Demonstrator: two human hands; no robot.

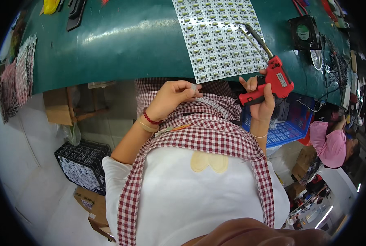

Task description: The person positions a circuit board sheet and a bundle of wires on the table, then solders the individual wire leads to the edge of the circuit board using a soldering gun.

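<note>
My right hand (263, 102) is closed round the handle of a red soldering gun (279, 80). Its long metal nozzle and thin feed tube reach up and left over a sheet of small circuit boards (215, 45), which lies on the green tabletop (121, 45) and juts slightly past the near edge. Thumb and fingertips of my left hand (174, 96) pinch a small pale piece (194, 87), too small to name, just in front of that edge. A whitish strip (213, 105) lies across the checked apron (191, 141) on my lap, close to the left fingers.
Wire bundles (23, 71) hang over the table's left end. A small black fan (304, 33) and loose cables stand at the right. Below are a blue plastic crate (291, 123) on the right and a filled black crate (82, 166) on the left. A person in pink (324, 141) sits far right.
</note>
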